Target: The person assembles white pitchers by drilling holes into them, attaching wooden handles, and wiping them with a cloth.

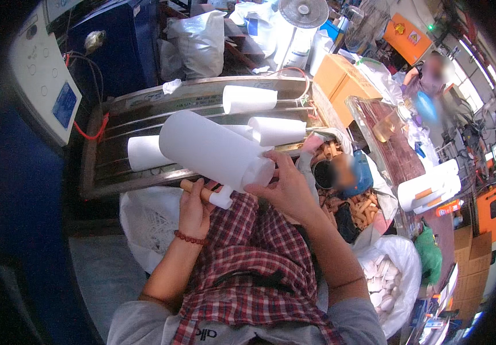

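My right hand [285,187] grips the narrower lower-right end of a large white cylinder [210,146], thumb and fingers around its rim. The cylinder is tilted, its wide end up to the left. My left hand [195,210] is closed on a short tan stick with a white end piece [220,197], just below the cylinder. Beyond my hands, several more white cylinders lie on a long metal-railed tray: one at the back [250,99], one at the right [277,131] and one at the left [146,153].
At the right stands a sack of tan sticks [366,210] with a blue container [358,175] on it. A clear bag of white pieces [383,282] is nearer me. White cylinders [429,187] rest on a reddish bench [380,129]. Far right, a person [432,80] is present.
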A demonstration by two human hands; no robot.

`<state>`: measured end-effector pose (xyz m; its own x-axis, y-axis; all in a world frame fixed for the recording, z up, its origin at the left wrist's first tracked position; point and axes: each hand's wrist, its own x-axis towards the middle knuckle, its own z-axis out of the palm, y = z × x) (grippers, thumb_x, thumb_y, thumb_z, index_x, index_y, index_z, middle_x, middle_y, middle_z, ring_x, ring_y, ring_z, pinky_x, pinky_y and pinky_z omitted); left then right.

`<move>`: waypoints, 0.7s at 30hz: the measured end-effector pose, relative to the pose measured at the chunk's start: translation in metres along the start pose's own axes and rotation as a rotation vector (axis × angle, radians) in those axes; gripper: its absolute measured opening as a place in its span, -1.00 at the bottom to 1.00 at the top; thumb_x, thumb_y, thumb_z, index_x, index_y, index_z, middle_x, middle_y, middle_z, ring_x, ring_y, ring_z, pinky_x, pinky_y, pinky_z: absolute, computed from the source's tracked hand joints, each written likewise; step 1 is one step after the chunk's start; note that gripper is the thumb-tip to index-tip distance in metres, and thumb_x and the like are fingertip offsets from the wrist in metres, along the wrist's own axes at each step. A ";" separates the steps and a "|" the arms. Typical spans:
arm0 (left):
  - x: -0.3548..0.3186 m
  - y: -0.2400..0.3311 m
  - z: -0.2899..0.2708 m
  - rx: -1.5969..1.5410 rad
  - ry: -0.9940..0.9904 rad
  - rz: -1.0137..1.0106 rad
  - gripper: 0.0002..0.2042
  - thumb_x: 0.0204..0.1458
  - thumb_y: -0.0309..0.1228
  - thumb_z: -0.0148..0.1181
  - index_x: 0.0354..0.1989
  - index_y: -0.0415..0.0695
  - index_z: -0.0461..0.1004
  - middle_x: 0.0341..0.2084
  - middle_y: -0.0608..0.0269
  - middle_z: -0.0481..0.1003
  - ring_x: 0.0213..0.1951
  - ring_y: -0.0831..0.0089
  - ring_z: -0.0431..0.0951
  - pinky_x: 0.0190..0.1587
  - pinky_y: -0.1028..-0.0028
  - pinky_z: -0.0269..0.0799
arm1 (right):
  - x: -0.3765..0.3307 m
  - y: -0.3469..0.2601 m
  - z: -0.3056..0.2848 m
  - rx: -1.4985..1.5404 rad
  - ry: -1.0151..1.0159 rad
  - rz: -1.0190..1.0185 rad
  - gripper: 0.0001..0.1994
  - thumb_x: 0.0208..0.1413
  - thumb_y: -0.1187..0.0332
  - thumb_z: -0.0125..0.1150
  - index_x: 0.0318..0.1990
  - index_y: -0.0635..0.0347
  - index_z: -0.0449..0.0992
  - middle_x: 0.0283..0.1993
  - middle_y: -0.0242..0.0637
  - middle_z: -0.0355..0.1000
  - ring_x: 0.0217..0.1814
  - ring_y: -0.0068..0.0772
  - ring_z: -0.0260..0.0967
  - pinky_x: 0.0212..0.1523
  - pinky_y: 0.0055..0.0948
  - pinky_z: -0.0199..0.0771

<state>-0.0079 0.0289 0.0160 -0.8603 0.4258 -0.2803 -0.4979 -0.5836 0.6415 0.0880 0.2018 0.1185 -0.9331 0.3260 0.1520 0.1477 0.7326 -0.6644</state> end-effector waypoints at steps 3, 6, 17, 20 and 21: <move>-0.004 0.006 0.002 0.006 0.031 0.013 -0.75 0.16 -0.40 -0.04 -0.02 -0.17 0.21 -0.12 0.16 0.36 -0.07 0.31 0.46 -0.14 0.30 0.57 | -0.001 -0.007 0.003 -0.090 -0.023 -0.043 -0.26 -0.21 0.10 0.44 0.08 0.27 0.20 0.05 -0.01 0.27 -0.09 -0.12 0.42 -0.12 -0.29 0.45; 0.002 0.007 -0.006 0.000 0.011 -0.027 -0.76 0.17 -0.40 -0.05 -0.02 -0.18 0.23 -0.15 0.15 0.39 -0.08 0.30 0.48 -0.15 0.31 0.58 | -0.001 0.008 0.005 -0.335 0.020 -0.332 -0.32 -0.18 0.16 0.39 0.08 0.22 0.21 0.12 -0.02 0.20 0.07 -0.04 0.29 0.00 -0.23 0.39; 0.000 0.016 -0.010 -0.057 0.000 -0.093 -0.72 0.17 -0.35 -0.04 -0.01 -0.23 0.27 -0.15 0.12 0.44 -0.06 0.26 0.48 -0.13 0.27 0.55 | 0.018 0.008 -0.008 -0.663 0.004 -0.968 -0.61 -0.08 0.36 0.05 0.00 0.08 0.32 0.22 -0.13 0.13 0.27 -0.07 0.08 0.23 -0.20 0.22; -0.005 0.023 -0.007 -0.014 0.027 -0.102 -0.72 0.18 -0.36 -0.04 0.01 -0.23 0.26 -0.13 0.12 0.43 -0.04 0.27 0.46 -0.11 0.26 0.54 | 0.025 0.004 -0.012 -0.738 -0.038 -0.975 -0.54 -0.09 0.33 0.12 0.05 0.10 0.30 0.20 -0.13 0.14 0.25 -0.05 0.10 0.20 -0.23 0.25; -0.006 0.024 -0.005 -0.024 0.030 -0.090 -0.71 0.18 -0.36 -0.05 0.01 -0.23 0.26 -0.13 0.11 0.42 -0.03 0.27 0.46 -0.11 0.26 0.55 | 0.025 0.001 -0.012 -0.644 -0.036 -0.905 -0.52 -0.10 0.33 0.17 0.06 0.09 0.30 0.20 -0.13 0.15 0.24 -0.04 0.12 0.17 -0.24 0.28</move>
<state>-0.0147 0.0089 0.0292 -0.8146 0.4566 -0.3577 -0.5756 -0.5603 0.5956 0.0689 0.2184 0.1304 -0.7903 -0.4955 0.3603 -0.4594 0.8684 0.1865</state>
